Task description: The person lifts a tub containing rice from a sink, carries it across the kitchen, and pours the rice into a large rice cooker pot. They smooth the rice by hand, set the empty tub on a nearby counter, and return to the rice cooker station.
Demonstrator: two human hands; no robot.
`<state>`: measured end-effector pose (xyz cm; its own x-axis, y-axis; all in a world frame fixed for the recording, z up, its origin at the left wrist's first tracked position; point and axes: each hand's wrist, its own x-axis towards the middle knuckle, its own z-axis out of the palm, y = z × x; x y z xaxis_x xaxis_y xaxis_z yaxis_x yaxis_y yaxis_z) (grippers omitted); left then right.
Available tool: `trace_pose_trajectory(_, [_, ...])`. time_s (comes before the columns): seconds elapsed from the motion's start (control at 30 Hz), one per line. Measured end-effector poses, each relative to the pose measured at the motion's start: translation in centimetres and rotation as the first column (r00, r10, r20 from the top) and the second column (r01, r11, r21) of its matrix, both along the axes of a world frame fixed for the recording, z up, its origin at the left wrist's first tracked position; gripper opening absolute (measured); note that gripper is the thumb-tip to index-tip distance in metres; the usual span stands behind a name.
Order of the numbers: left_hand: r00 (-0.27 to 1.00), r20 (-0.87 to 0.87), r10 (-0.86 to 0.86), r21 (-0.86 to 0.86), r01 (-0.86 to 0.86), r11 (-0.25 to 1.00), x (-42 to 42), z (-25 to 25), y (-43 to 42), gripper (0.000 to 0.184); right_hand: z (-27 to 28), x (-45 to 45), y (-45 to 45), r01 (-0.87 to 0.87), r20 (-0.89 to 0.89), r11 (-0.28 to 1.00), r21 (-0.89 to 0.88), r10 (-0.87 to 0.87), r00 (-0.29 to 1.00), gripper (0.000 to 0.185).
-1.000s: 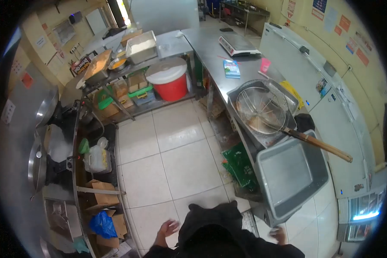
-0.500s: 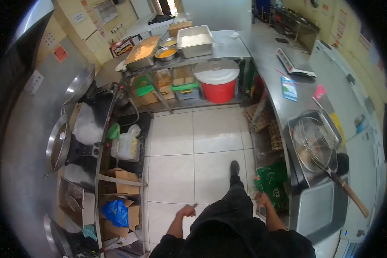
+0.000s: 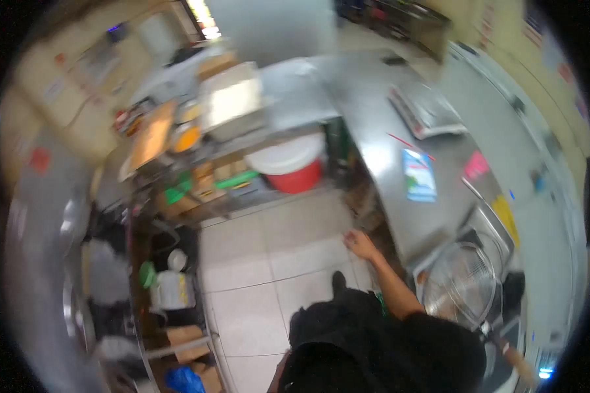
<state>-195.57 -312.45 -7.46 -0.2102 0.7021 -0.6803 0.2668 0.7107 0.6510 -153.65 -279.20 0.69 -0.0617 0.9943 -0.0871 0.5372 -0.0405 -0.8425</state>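
Note:
My right hand [image 3: 359,243] reaches forward over the tiled floor, left of the right-hand steel counter, with its fingers loosely curled and nothing visible in them. Blur softens its outline. At the bottom edge, only a bit of my left arm [image 3: 278,373] shows beside my dark clothing; its fingers are hidden. Nearest my right arm is a round wire strainer [image 3: 459,281] with a wooden handle, lying over a metal tray on the counter. Farther up that counter are a blue and white packet [image 3: 419,175] and a scale [image 3: 426,111].
Ahead, a steel table [image 3: 295,85] bears a deep pan of white powder [image 3: 233,101], an orange-filled tray [image 3: 154,134] and a small bowl [image 3: 187,139]. Beneath it stands a red bucket [image 3: 298,178] with a white lid. Stoves and shelves line the left; tiled floor [image 3: 242,262] lies between.
The view has swung and moved forward, bringing the right counter and far table closer. My right hand has moved forward and up; my left hand has slipped almost out of sight at the bottom.

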Motion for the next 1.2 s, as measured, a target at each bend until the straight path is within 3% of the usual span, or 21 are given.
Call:
trace_pose_trajectory(0.03, [0.999,-0.035,0.036,0.082,-0.033,0.996,0.7,0.5,2.2,0.039,4.2,0.9,1.9,0.102,-0.015,0.981,0.163,-0.101,0.995,0.021])
trace_pose_trajectory(0.1, [0.983,-0.169,0.071,0.285,-0.02,0.958,1.2,1.0,6.0,0.043,5.9,5.2,6.7,0.246,0.016,0.925,0.291,-0.262,0.965,0.018])
trace_pose_trajectory(0.17, [0.937,-0.298,0.183,0.5,-0.011,0.866,0.0,2.0,10.2,0.048,7.3,10.2,10.3,0.488,-0.074,0.849,0.201,-0.484,0.872,0.018])
trace_pose_trajectory(0.2, [0.93,-0.147,0.337,0.562,-0.201,0.802,-1.0,2.1,12.7,0.05,7.9,13.1,11.6,0.533,-0.035,0.799,0.279,-0.546,0.837,0.019])
trace_pose_trajectory(0.23, [0.836,0.201,0.511,0.537,-0.53,0.656,-2.2,1.8,15.4,0.048,8.4,16.2,12.5,0.562,-0.001,0.748,0.353,-0.601,0.799,0.02])
trace_pose_trajectory(0.27, [0.697,0.389,0.603,0.401,-0.717,0.571,-3.4,2.7,18.7,0.048,7.7,19.0,13.6,0.608,0.04,0.644,0.464,-0.701,0.712,0.017])
trace_pose_trajectory(0.3, [0.685,0.451,0.572,0.368,-0.727,0.58,-3.9,3.9,21.2,0.046,5.7,22.8,14.7,0.557,0.124,0.617,0.557,-0.724,0.678,0.017])
trace_pose_trajectory(0.33, [0.674,0.454,0.582,0.364,-0.737,0.569,-3.0,6.1,23.0,0.046,6.1,25.4,15.1,0.586,0.22,0.734,0.344,-0.67,0.709,0.019])
trace_pose_trajectory(0.4, [0.836,0.39,0.385,0.375,-0.527,0.763,-0.5,10.0,27.1,0.037,6.1,28.5,16.8,0.59,0.233,0.647,0.482,-0.744,0.626,0.023])
trace_pose_trajectory(0.43, [0.832,0.401,0.385,0.382,-0.533,0.755,0.6,9.9,28.2,0.037,6.2,29.6,17.3,0.595,0.298,0.678,0.431,-0.73,0.615,0.026])
trace_pose_trajectory(0.5, [0.989,0.144,0.036,0.34,-0.083,0.937,2.7,9.5,28.4,0.028,6.8,30.8,18.2,0.595,0.422,0.752,0.285,-0.655,0.626,0.031])
trace_pose_trajectory(0.63, [0.94,0.235,-0.249,0.177,0.21,0.961,4.8,3.4,25.2,0.027,7.6,30.2,18.0,0.56,0.53,0.805,0.196,-0.568,0.63,0.03])
trace_pose_trajectory(0.67, [0.942,0.15,-0.3,0.109,0.286,0.952,5.4,3.2,24.3,0.025,7.4,30.5,18.1,0.548,0.527,0.812,0.2,-0.561,0.639,0.03])
trace_pose_trajectory(0.7, [0.898,-0.027,-0.439,0.229,0.433,0.872,5.2,1.4,22.8,0.023,7.2,30.5,18.2,0.533,0.524,0.82,0.208,-0.554,0.647,0.03])
trace_pose_trajectory(0.73, [0.892,-0.076,-0.446,0.217,0.452,0.865,5.7,2.5,21.9,0.022,6.9,30.3,17.9,0.541,0.519,0.816,0.206,-0.559,0.646,0.03])
trace_pose_trajectory(0.8, [0.968,0.109,-0.227,0.331,0.18,0.926,4.5,-0.9,19.1,0.02,6.6,29.4,17.7,0.516,0.458,0.776,0.363,-0.631,0.627,0.031])
trace_pose_trajectory(0.83, [0.968,0.109,-0.224,0.334,0.177,0.926,3.7,-2.5,18.3,0.02,6.9,29.3,17.8,0.513,0.456,0.776,0.366,-0.63,0.628,0.031])
trace_pose_trajectory(0.9, [0.907,0.419,0.038,0.214,-0.139,0.967,2.6,-3.8,17.2,0.018,7.2,29.1,17.3,0.514,0.455,0.811,0.278,-0.583,0.674,0.034])
trace_pose_trajectory(1.03, [0.854,0.492,0.168,0.092,-0.243,0.966,3.2,-3.9,17.4,0.017,7.5,28.9,17.5,0.452,0.489,0.828,0.332,-0.561,0.668,0.038])
trace_pose_trajectory(1.1, [0.993,0.111,0.048,0.286,-0.078,0.955,5.0,-1.1,17.7,0.018,5.7,29.3,18.1,0.564,0.459,0.782,0.265,-0.616,0.64,0.039])
trace_pose_trajectory(1.2, [0.965,0.264,0.014,0.308,-0.098,0.946,3.0,-6.6,17.1,0.02,7.1,28.4,17.7,0.572,0.478,0.789,0.223,-0.6,0.642,0.037])
